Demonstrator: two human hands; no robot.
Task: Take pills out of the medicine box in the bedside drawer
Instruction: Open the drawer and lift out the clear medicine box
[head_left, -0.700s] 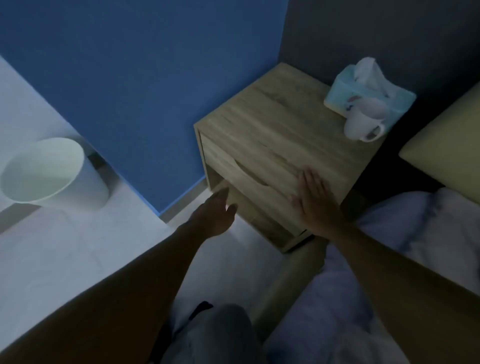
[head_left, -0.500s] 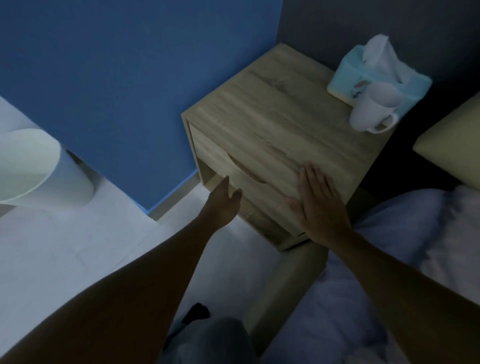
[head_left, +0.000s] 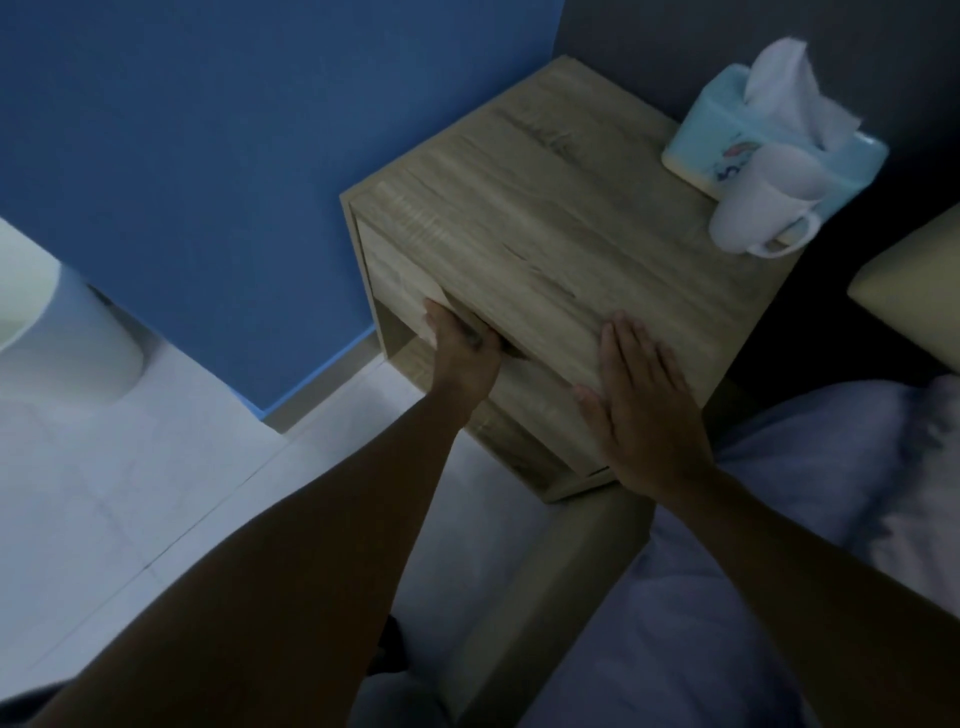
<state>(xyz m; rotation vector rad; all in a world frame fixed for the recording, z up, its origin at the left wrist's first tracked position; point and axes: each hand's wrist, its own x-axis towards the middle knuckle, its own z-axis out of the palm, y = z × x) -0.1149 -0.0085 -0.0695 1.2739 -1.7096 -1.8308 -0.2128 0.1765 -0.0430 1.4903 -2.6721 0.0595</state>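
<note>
Since a moment ago the left hand (head_left: 464, 358) has reached the drawer (head_left: 400, 280), fingers hooked in its top notch. Right hand (head_left: 641, 410) rests flat, released, on the nightstand (head_left: 561, 208). Drawer is shut, medicine box unseen; stiff wood should slide easily from that central notch.

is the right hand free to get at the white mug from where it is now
Probably yes. The right hand lies flat and empty on the nightstand top, and bare wood runs between it and the white mug in front of the tissue box.
</note>
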